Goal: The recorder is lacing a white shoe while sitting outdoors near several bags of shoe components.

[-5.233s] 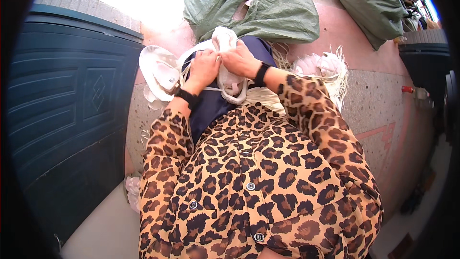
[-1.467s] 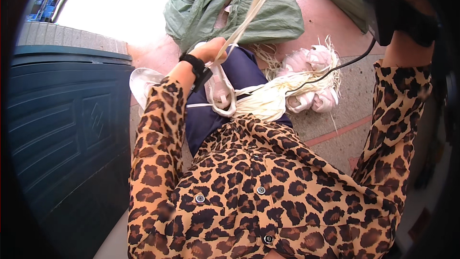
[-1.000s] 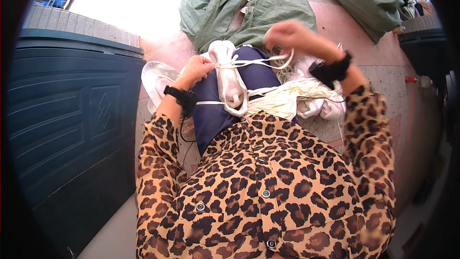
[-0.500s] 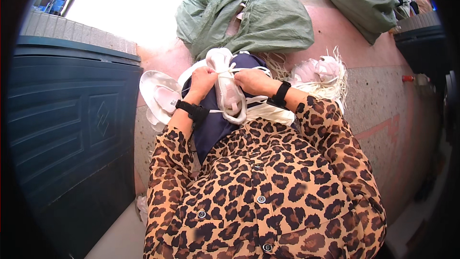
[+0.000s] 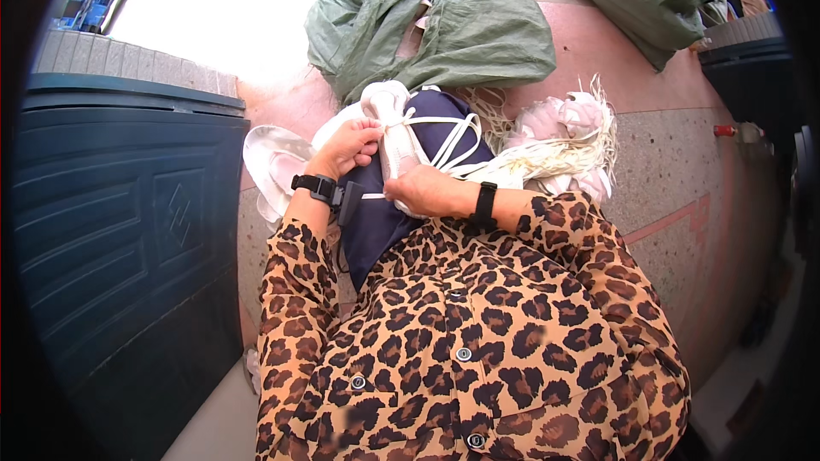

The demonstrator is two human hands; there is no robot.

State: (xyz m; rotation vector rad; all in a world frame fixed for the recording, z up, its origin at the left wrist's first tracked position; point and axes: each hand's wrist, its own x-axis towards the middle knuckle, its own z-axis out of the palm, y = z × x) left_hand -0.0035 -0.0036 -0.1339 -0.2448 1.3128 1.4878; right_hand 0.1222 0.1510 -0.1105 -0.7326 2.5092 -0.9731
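A pale pink and white lace-up shoe (image 5: 395, 143) rests toe-away on dark blue cloth (image 5: 376, 230) over my lap. My left hand (image 5: 348, 145) is closed at the shoe's left side, pinching a white shoelace by the upper lacing. Loops of white shoelace (image 5: 457, 141) trail from the lacing to the right. Over the rear of the shoe lies my right hand (image 5: 424, 190), its fingers curled closed at the left edge; what they grip is hidden. It covers most of the shoe's opening.
White shoes (image 5: 278, 162) lie to the left. On the right sit pale pink shoes (image 5: 555, 124) with a bundle of cream laces (image 5: 547, 160). A green sack (image 5: 478, 34) stands ahead, another green sack (image 5: 636, 4) far right. A dark blue panel (image 5: 128, 248) borders the left.
My right hand has moved from the upper lacing back toward me, onto the shoe's rear. The lace it held now hangs in loose loops at the right. My left hand keeps its pinch.
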